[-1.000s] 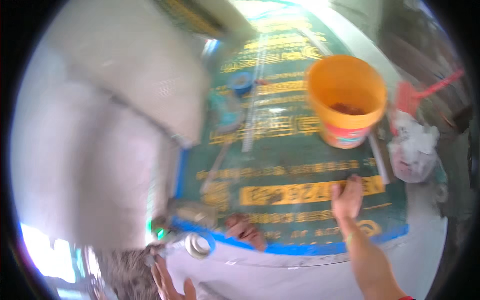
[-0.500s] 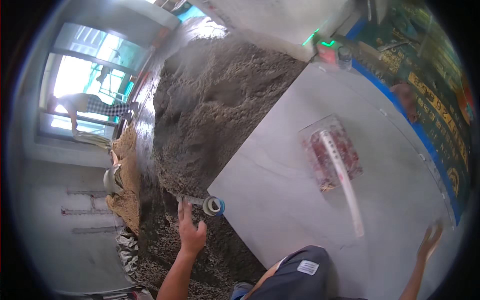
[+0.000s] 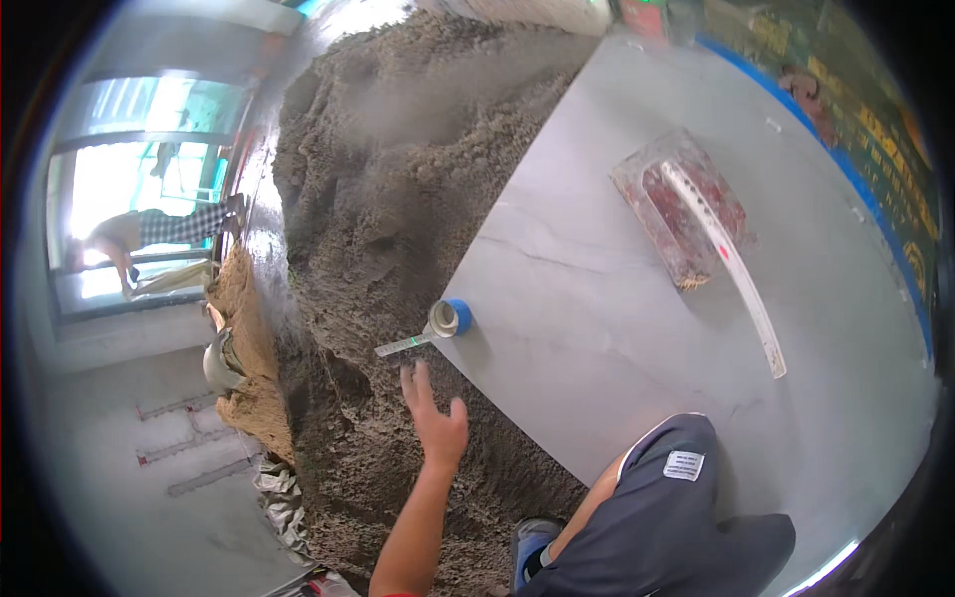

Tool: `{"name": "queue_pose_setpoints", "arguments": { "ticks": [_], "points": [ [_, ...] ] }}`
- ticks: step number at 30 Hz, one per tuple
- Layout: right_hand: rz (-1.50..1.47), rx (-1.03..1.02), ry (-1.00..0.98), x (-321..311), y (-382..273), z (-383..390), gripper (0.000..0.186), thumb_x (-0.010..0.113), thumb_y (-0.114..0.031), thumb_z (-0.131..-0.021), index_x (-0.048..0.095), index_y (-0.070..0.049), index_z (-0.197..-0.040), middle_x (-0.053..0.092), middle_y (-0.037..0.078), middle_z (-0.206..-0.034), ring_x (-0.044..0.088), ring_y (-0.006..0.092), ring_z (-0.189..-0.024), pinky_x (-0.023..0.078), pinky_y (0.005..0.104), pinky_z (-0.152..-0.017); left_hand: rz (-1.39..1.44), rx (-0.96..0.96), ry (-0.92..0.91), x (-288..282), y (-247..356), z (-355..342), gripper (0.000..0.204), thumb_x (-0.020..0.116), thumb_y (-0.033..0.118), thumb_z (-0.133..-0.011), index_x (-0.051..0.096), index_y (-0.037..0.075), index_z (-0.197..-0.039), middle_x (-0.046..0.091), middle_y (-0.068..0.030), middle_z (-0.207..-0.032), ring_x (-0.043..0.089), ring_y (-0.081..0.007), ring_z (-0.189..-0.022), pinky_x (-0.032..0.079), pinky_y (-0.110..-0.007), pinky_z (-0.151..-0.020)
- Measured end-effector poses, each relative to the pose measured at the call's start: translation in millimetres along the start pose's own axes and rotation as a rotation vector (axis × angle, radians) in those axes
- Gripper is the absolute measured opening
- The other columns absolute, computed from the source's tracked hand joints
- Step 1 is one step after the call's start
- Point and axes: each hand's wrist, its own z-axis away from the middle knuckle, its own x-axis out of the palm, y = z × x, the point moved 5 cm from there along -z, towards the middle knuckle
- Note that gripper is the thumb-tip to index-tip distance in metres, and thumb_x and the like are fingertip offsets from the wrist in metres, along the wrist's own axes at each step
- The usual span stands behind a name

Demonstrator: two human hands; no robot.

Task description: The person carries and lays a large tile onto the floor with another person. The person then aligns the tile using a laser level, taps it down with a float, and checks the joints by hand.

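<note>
The right hand has left the view, so I cannot tell its state; the left hand, spread and empty, is near the tape roll.

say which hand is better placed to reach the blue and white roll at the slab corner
Probably the left: the left hand is open and close to the blue and white roll at the corner of the pale slab. The right hand is out of view.
</note>
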Motion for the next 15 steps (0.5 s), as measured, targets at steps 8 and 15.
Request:
{"name": "queue_pose_setpoints", "arguments": {
  "ticks": [8,15],
  "points": [
    [-0.963,0.267,0.266,-110.4,-38.1,-83.0,0.043,0.054,-0.036,-0.104,0.066,0.001,-0.123,0.067,0.012,-0.102,0.062,0.0226,-0.084,0.050,0.0369,-0.074,0.132,0.013,-0.458,68.2,81.4,105.9,0.070,0.068,0.008,-0.086,0.038,-0.008,-0.147,0.037,-0.0279,-0.154,0.036,-0.0413,-0.145,0.036,-0.046,-0.117],
    [-1.360,-0.137,0.537,-260.1,-146.9,-59.7,0.035,0.052,-0.037,-0.107,0.064,-0.005,-0.113,0.049,-0.003,-0.080,0.036,0.0045,-0.055,0.028,0.0234,-0.045,0.459,0.134,-0.531,67.4,199.7,94.9,0.066,0.069,0.005,-0.087,0.042,-0.006,-0.146,0.046,-0.0269,-0.151,0.046,-0.0403,-0.141,0.036,-0.046,-0.117]
  ]
}}
